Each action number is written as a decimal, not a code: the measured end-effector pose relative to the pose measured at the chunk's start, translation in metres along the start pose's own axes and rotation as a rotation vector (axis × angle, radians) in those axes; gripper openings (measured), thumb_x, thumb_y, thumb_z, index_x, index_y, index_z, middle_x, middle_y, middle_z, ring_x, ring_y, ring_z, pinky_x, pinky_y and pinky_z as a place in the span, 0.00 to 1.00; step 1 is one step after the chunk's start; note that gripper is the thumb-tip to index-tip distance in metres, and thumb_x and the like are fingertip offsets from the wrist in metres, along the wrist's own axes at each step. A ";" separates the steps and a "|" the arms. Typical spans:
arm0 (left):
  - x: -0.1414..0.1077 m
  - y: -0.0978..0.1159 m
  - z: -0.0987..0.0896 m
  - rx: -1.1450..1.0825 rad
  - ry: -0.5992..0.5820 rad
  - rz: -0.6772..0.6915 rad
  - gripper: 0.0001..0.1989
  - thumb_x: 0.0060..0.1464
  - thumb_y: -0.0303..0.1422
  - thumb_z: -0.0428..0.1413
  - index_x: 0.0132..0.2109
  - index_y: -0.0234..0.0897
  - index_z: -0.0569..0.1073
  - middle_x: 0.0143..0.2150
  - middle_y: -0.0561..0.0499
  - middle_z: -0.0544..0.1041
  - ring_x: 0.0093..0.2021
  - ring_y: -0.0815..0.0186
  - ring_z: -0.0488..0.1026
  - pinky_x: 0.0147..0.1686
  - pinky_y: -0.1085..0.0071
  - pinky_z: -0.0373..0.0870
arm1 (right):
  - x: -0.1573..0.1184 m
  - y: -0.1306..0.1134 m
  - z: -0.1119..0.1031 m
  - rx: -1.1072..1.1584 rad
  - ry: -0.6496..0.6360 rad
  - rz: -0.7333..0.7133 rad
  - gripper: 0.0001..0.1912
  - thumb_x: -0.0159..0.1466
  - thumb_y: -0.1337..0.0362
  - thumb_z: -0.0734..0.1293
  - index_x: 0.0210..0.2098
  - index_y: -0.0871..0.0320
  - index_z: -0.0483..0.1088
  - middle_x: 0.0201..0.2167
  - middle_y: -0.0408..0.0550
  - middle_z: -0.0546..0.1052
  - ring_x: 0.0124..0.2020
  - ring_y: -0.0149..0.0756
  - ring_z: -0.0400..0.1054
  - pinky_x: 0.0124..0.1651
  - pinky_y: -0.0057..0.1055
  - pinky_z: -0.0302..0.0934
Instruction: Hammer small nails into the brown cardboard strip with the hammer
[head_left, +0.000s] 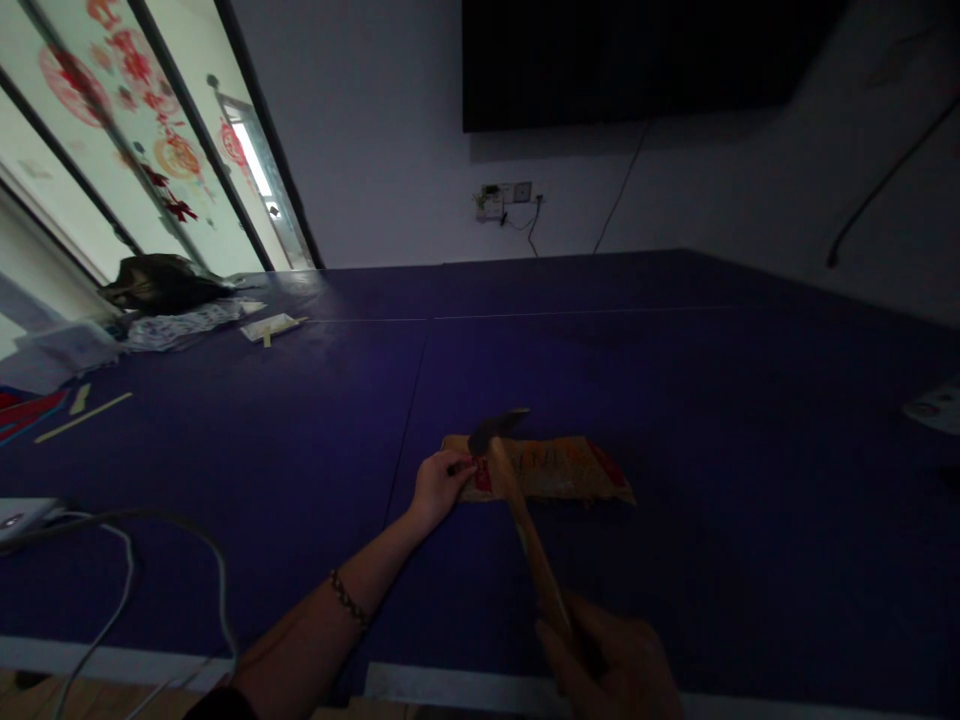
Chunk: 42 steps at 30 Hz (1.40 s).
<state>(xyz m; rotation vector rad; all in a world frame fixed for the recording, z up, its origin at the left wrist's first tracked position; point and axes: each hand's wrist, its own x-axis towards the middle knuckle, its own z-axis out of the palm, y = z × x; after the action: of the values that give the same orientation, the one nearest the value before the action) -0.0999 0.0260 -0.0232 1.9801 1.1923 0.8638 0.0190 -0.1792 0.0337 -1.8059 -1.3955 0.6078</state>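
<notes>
A hammer (pixel 527 525) with a wooden handle and a dark metal head slants across the middle of the view. My right hand (pixel 611 660) is wrapped round the lower end of its handle. The head hovers over or rests on the left part of a worn brown board-like piece (pixel 555 468) with red patches and dark markings; contact cannot be made out. My left hand (pixel 439 490) lies at that piece's left end, close beside the hammer head. Its thumb and fingers are pinched together, and whatever they hold is too small and dark to name.
The piece lies on a wide blue-purple table (pixel 300 420). White cables (pixel 127 570) loop at the lower left. Further back on the left are a small white tray (pixel 268 327), a yellowish strip (pixel 84 417) and a black bag (pixel 165 283). A grey object (pixel 937 405) sits at the right edge.
</notes>
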 end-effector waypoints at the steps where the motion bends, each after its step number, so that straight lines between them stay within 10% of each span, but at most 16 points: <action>1: 0.000 0.000 0.001 -0.003 0.000 -0.003 0.04 0.46 0.30 0.56 0.29 0.37 0.76 0.28 0.51 0.76 0.30 0.66 0.70 0.33 0.72 0.64 | 0.002 -0.002 0.003 -0.038 -0.004 -0.011 0.16 0.54 0.57 0.61 0.30 0.60 0.76 0.14 0.45 0.73 0.15 0.33 0.65 0.20 0.25 0.57; 42: -0.006 0.003 0.000 0.155 -0.070 0.165 0.10 0.50 0.25 0.50 0.29 0.35 0.76 0.30 0.49 0.78 0.33 0.64 0.72 0.34 0.72 0.66 | 0.019 -0.014 0.015 -0.447 -0.130 -0.048 0.11 0.56 0.68 0.58 0.23 0.58 0.71 0.17 0.46 0.75 0.18 0.32 0.67 0.21 0.25 0.48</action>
<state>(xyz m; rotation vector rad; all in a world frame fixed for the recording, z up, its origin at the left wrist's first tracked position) -0.1006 0.0195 -0.0214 2.2408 1.0959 0.7962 0.0048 -0.1551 0.0375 -2.0984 -1.7647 0.4151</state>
